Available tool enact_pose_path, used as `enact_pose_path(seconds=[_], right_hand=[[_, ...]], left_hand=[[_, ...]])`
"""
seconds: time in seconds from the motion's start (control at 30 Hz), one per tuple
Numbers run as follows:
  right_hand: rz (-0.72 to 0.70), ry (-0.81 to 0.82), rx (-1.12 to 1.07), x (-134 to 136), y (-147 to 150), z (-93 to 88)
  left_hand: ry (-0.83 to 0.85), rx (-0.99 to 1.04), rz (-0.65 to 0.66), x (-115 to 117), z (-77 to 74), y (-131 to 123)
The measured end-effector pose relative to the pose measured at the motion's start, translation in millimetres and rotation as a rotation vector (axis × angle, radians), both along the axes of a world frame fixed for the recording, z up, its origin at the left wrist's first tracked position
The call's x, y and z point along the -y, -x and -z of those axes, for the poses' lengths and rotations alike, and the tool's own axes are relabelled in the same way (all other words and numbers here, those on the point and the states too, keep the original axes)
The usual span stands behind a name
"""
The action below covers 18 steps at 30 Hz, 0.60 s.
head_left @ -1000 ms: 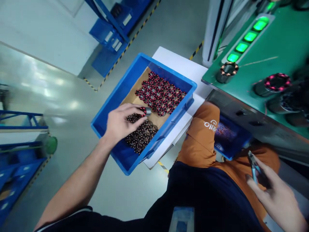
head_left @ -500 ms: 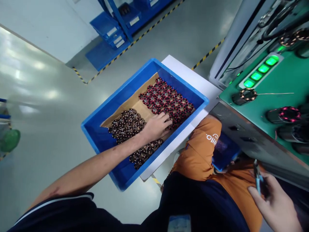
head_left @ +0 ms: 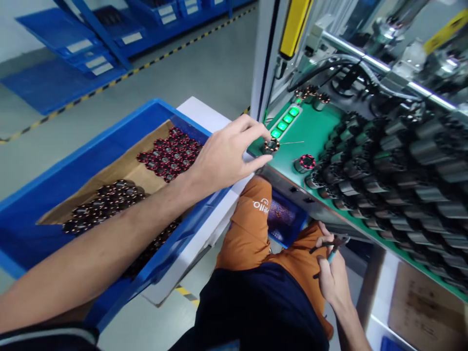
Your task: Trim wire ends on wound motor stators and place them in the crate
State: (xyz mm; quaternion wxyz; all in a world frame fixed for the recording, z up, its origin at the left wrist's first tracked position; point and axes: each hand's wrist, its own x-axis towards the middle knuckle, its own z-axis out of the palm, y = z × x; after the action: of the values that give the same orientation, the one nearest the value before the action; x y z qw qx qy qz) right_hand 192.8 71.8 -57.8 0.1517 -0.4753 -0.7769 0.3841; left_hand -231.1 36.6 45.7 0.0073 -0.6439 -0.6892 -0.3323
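Note:
My left hand [head_left: 226,151] reaches over the near corner of the green work surface [head_left: 288,158]. Its thumb and index finger are apart, on either side of a copper-wound motor stator [head_left: 271,146] with a loose wire end pointing right; firm contact cannot be made out. Low by my thigh, my right hand [head_left: 331,273] is closed on wire cutters [head_left: 333,249], jaws pointing up and right. To the right of the wired stator stands a stator with red-pink windings [head_left: 305,163]. Beneath my left arm, the blue bin [head_left: 146,109] holds red-wound stators [head_left: 171,156] and copper-wound stators [head_left: 106,202] on cardboard.
Stacked stators [head_left: 395,170] fill the right of the green surface. Green lit buttons [head_left: 285,122] sit beside the wired stator, with machine fixtures [head_left: 387,34] behind. A small blue bin [head_left: 285,217] is below the table edge. Blue shelving [head_left: 120,44] stands across the floor.
My left hand has left the red-wound stators in the bin and moved right to the wired stator. My view has turned right. The right hand still holds the cutters.

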Motion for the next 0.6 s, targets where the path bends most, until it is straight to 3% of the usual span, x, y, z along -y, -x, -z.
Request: enact_pose_path(seconds=[0.1, 0.2, 0.3, 0.43, 0.53, 0.6], right_hand=[[0.049, 0.144, -0.127, 6, -12, -2.1], [0.157, 0.213, -0.137, 14, -25, -0.3], [0.157, 0.212, -0.055, 25, -30, -5.1], [-0.047, 0.127, -0.149, 39, -25, -28.6], [-0.152, 0.114, -0.247, 42, -17, -48.2], [-0.179, 0.134, -0.298, 42, -14, -56.0]], left_hand=[[0.163, -0.107, -0.091, -36, 12.1, -9], [0.195, -0.149, -0.143, -41, 16.0, -9], [0.046, -0.039, -0.136, -19, 2.9, -29], [-0.070, 0.118, -0.089, 27, -15.3, -102], [-0.067, 0.179, -0.011, 55, -10.8, -158], [-0.023, 0.253, 0.018, 65, -1.9, -183]])
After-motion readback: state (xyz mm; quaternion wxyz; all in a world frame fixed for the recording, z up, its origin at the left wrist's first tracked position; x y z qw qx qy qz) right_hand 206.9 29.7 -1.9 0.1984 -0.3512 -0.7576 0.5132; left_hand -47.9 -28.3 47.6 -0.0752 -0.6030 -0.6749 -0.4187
